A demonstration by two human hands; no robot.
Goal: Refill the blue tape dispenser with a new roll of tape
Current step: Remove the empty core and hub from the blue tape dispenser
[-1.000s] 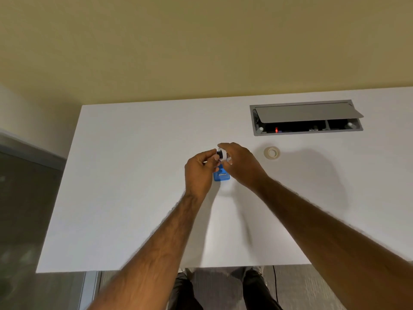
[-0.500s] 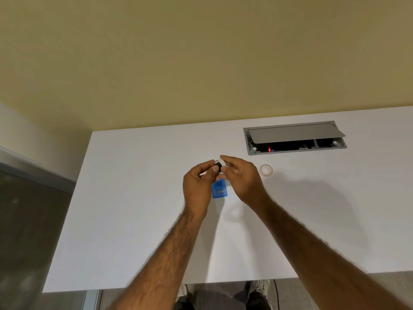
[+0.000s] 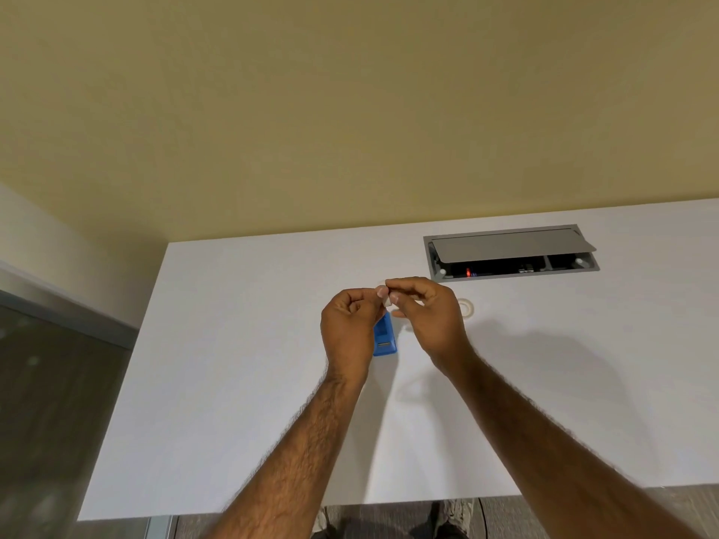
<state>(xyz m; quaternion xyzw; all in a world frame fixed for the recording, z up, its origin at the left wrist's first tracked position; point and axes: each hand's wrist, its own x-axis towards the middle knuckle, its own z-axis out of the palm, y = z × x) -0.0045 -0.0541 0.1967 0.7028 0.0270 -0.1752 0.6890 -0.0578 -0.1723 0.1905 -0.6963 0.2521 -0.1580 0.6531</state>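
Room: yellow wall ahead, white worktop (image 3: 241,344) below it, and I'm looking down on both hands from the head camera.
Left hand: left hand (image 3: 350,328) is raised over the worktop, fingers (image 3: 379,292) pressed together on a small pale piece I can't identify; too small to tell.
Right hand: right hand (image 3: 430,315) meets it fingertip to fingertip, pinching the same pale piece from the other side.
Blue tape dispenser: blue tape dispenser (image 3: 384,338) lies on the worktop just under and between the two hands, long axis running away from me, left hand nearer.
New roll: tape roll (image 3: 465,306) lies flat just beyond the right hand, so I'd judge that hand takes it.
Cable box: cable box (image 3: 509,252) is set into the worktop, lid propped, plugs and a red light inside.
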